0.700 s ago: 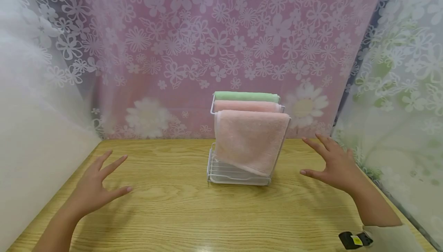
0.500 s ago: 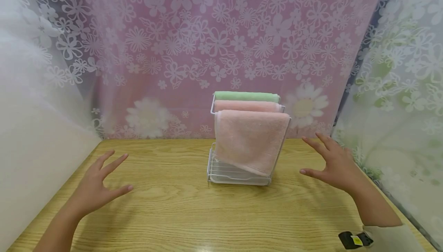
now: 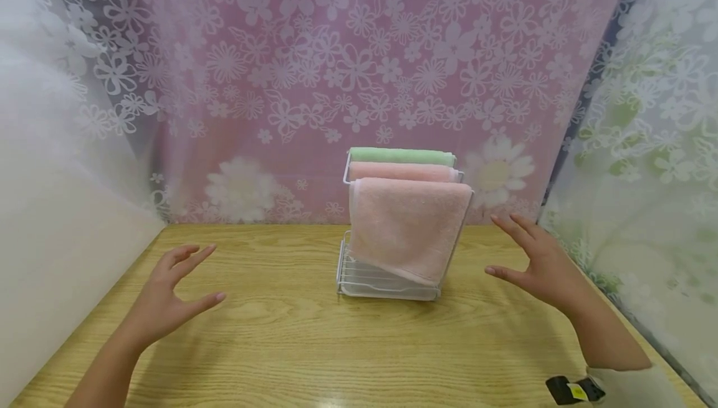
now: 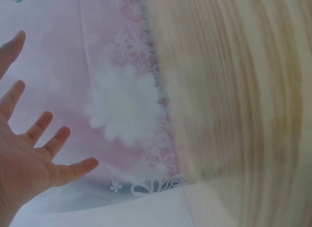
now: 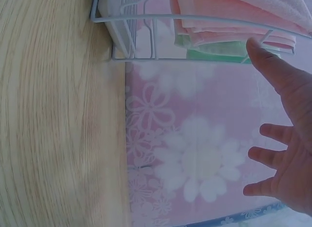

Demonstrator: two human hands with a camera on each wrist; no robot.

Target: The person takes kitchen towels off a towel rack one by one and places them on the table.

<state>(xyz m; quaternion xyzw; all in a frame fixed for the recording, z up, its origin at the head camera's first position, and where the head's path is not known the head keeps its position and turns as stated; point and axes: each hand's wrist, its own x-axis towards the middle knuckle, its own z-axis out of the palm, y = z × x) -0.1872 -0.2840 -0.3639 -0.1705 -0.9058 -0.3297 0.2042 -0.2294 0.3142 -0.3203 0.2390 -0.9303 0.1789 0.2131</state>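
A white wire rack (image 3: 387, 289) stands on the wooden table, right of centre in the head view. Over its front bar hangs a pink towel (image 3: 409, 227); behind it are a second pink towel (image 3: 401, 172) and a green towel (image 3: 401, 156). My left hand (image 3: 162, 302), empty with fingers spread, is held above the table well left of the rack. To the right of the rack is my right hand (image 3: 546, 271), its fingers apart, touching nothing. The right wrist view shows the side of the rack (image 5: 170, 16) beyond my right thumb.
The wooden table (image 3: 280, 346) meets a pink flowered curtain (image 3: 336, 84) at its back edge. A plain white sheet (image 3: 67, 208) borders the left side and a green-and-white patterned sheet (image 3: 656, 177) the right. A black band (image 3: 572, 390) is at my right sleeve.
My left hand has shifted slightly right and its upper fingers are a little more bent. The right hand has barely moved. The rack and towels stay in place.
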